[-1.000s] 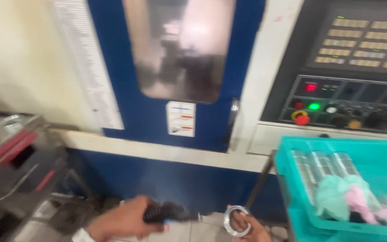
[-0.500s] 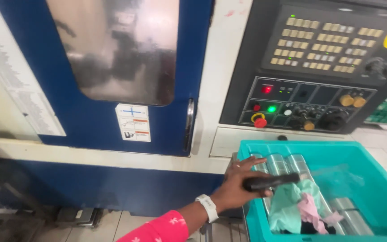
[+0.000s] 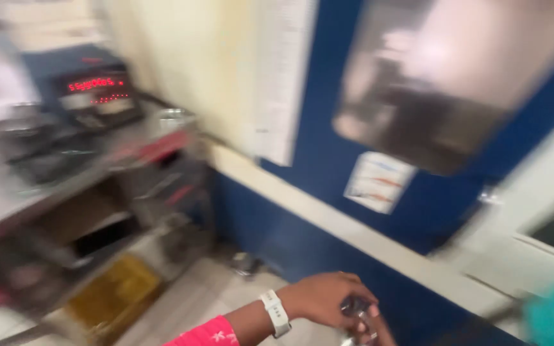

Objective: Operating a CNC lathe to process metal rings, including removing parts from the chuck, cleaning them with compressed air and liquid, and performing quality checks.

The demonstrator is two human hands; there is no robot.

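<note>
**Left hand closed over a small metal piece, view smeared by motion**

My left hand (image 3: 325, 298) is curled over a small shiny metal part (image 3: 356, 309), fingers wrapped around its top. The part sits low in the frame, just in front of the blue machine door (image 3: 328, 147). A sliver of my right hand (image 3: 379, 330) shows just beneath it at the bottom edge; I cannot tell whether it is gripping or spread.

The risk I see is the blur: the camera is swinging, so I cannot confirm how firmly the part is seated. Smooth, rounded metal could slip out of a loose grasp and drop to the pale floor (image 3: 206, 295).

The door is glossy painted steel with a dull, reflective window (image 3: 456, 83). To the left stands a cluttered metal bench (image 3: 52, 192) carrying a box with a red lit display (image 3: 91, 86). A white band (image 3: 274, 312) circles my wrist above a pink sleeve (image 3: 203, 334).
</note>
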